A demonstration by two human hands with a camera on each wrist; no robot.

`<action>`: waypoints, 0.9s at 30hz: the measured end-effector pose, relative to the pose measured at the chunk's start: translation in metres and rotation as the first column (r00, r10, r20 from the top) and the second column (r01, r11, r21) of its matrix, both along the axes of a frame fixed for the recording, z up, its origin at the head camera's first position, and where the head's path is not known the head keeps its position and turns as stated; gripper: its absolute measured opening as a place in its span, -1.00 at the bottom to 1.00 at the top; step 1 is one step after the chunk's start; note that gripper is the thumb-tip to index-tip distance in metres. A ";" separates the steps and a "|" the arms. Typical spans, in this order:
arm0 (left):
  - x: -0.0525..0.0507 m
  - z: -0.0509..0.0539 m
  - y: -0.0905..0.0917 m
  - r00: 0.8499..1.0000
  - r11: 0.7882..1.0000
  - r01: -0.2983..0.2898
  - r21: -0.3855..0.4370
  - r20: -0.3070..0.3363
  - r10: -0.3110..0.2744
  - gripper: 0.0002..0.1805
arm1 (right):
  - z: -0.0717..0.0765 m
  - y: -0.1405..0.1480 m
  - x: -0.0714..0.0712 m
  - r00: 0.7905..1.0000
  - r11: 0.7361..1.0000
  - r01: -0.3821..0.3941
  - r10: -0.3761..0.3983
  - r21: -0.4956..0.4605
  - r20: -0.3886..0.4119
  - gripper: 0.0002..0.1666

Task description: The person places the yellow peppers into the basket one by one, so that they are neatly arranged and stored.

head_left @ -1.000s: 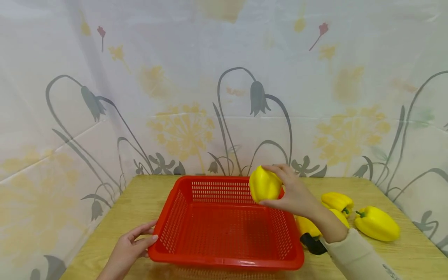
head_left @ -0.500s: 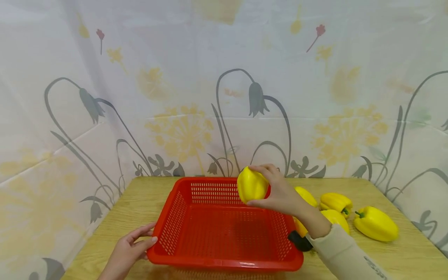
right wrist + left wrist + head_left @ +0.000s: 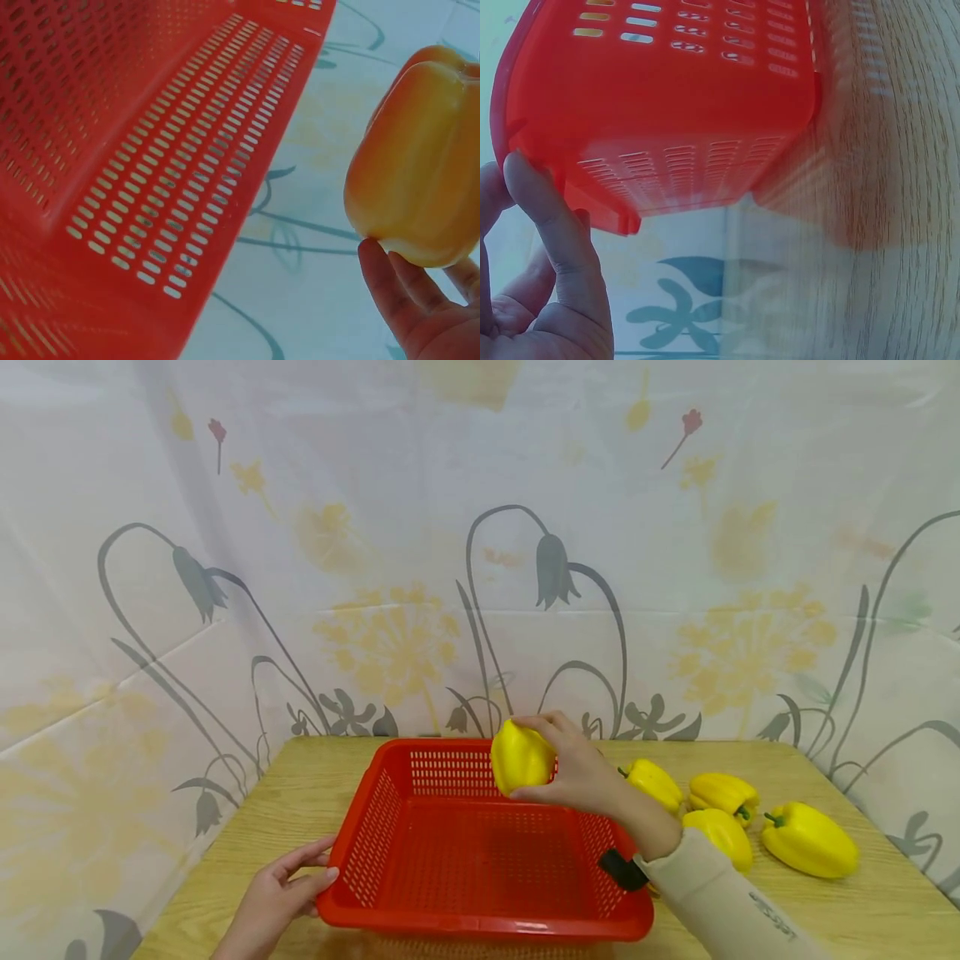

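Note:
In the head view my right hand [image 3: 577,777] holds a yellow bell pepper [image 3: 519,760] between thumb and fingers, above the back part of a red plastic basket [image 3: 480,923]. The right wrist view shows the bell pepper [image 3: 412,157] up close, with fingertips of the right hand [image 3: 435,322] against its end and the basket's slotted wall [image 3: 180,165] beside it. My left hand [image 3: 281,889] pinches the basket's left rim; in the left wrist view a fingertip of the left hand [image 3: 555,255] presses on that rim. The basket's floor is bare.
Several more yellow bell peppers lie right of the basket on the wooden table [image 3: 300,793], among them a nearby pepper [image 3: 717,837] and a far-right pepper [image 3: 810,839]. A dark device [image 3: 622,870] sits at my right wrist. Flower-printed cloth [image 3: 480,568] hangs behind.
My right hand has carried the bell pepper leftward over the basket, uncovering more of the peppers on the right. The left hand stays at the rim.

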State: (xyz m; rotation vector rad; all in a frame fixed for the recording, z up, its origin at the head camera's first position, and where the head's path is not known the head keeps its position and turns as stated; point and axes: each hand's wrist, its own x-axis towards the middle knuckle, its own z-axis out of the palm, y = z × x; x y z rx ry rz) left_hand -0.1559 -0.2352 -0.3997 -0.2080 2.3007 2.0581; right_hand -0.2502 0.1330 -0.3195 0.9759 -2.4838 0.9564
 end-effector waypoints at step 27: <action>0.001 0.001 0.000 1.000 1.000 -0.010 0.001 -0.003 0.010 -0.36 | -0.016 -0.049 -0.014 0.993 0.997 -0.068 0.065 0.030 0.101 -0.08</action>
